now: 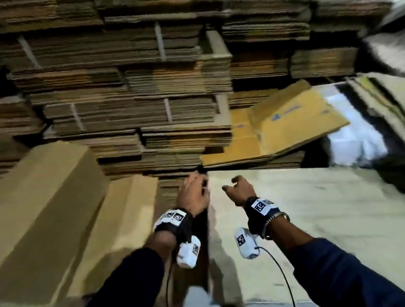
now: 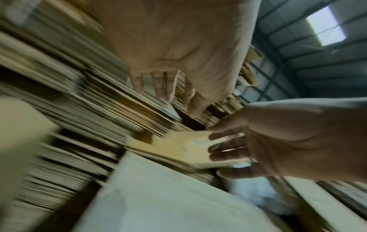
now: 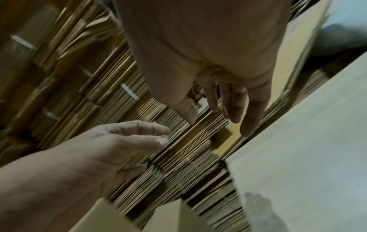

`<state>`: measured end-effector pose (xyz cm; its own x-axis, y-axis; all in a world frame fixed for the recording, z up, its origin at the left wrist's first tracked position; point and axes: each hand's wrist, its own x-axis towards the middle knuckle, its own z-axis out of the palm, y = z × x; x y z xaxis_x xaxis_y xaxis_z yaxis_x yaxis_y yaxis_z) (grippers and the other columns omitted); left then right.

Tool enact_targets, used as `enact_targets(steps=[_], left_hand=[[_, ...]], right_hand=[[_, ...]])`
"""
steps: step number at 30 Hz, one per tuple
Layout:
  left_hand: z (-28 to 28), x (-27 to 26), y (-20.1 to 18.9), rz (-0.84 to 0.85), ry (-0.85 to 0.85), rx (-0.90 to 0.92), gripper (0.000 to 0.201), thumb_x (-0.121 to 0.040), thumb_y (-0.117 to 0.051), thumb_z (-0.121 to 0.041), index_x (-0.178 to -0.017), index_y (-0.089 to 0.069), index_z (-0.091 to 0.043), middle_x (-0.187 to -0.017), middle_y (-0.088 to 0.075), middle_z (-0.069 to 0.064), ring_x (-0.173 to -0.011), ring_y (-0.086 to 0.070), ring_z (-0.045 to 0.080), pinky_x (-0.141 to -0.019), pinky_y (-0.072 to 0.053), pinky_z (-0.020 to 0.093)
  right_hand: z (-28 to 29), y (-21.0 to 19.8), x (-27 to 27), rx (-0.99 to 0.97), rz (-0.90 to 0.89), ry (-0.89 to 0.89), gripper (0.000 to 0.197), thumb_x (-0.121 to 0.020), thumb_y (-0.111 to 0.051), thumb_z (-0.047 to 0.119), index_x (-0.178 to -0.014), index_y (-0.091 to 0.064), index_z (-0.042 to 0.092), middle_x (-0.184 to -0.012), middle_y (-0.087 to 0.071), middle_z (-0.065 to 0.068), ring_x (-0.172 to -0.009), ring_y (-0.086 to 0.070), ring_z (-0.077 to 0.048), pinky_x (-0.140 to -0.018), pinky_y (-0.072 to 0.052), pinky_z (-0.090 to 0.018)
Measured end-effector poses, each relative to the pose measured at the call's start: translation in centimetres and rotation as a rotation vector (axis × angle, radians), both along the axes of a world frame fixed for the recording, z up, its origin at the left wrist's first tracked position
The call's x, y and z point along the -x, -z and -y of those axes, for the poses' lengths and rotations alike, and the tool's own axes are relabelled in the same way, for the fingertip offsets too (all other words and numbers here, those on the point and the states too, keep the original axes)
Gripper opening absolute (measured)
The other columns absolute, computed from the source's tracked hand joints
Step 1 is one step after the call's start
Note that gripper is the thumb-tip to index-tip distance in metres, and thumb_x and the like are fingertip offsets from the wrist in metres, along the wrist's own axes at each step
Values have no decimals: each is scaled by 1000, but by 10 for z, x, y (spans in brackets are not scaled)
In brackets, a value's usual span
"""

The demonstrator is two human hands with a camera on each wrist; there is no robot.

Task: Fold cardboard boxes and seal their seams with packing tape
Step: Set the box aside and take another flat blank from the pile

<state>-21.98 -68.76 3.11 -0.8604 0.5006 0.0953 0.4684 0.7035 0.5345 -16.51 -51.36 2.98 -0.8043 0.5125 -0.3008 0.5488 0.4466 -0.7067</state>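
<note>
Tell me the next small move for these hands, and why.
Probably reach on and take the loose flattened box off the stack: both the left hand and right hand are empty, fingers relaxed, just short of it.

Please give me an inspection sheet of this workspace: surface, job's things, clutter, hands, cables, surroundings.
Surface: pale flat cardboard sheet lies under the right hand; pictures are motion-blurred.
Job's things: assembled boxes at left; stacks of flattened cardboard behind, some strapped; no packing tape seen.
Clutter: one opened yellow carton with blue marks lies tilted on the stacks.
Hands: left hand and right hand both empty, fingers loosely extended towards the stacks.
Cables: black cable runs from the right wrist camera; another hangs below the left wrist.
Surroundings: corrugated roof with a skylight overhead.
</note>
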Motion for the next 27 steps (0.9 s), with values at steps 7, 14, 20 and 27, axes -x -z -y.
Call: enact_targets(steps=[7,14,20,27], left_hand=[[-260,-104,28,132,267,39,42,-99,-63,-34,-139,-54,-26,-149,-48,4,-142,-39,29,-111,-37,40],[-431,-188,28,231,448,55,41,-99,-62,-37,-138,-55,-28,-147,-49,4,-141,-40,29,-110,-39,45],[-526,-220,37,258,508,-27,37,-99,-63,-32,-135,-57,-25,-139,-55,6,-136,-43,30,-109,-40,44],[-644,-229,66,453,488,-92,49,-99,-64,-26,-144,-46,-18,-131,-65,4,-138,-41,26,-109,-40,35]], right_hand=[[-240,14,-127,-40,20,234,53,-93,-70,38,-133,-56,7,-132,-63,-16,-117,-64,-36,-96,-55,-50],[-406,11,-251,6,13,482,42,-93,-71,35,-125,-61,10,-125,-63,-16,-104,-65,-33,-83,-62,-50],[-494,22,-305,89,14,622,39,-92,-73,30,-123,-64,8,-116,-64,-18,-92,-63,-29,-67,-64,-47],[-591,45,-325,91,94,661,38,-93,-72,31,-124,-64,10,-125,-62,-18,-108,-62,-34,-62,-63,-41]])
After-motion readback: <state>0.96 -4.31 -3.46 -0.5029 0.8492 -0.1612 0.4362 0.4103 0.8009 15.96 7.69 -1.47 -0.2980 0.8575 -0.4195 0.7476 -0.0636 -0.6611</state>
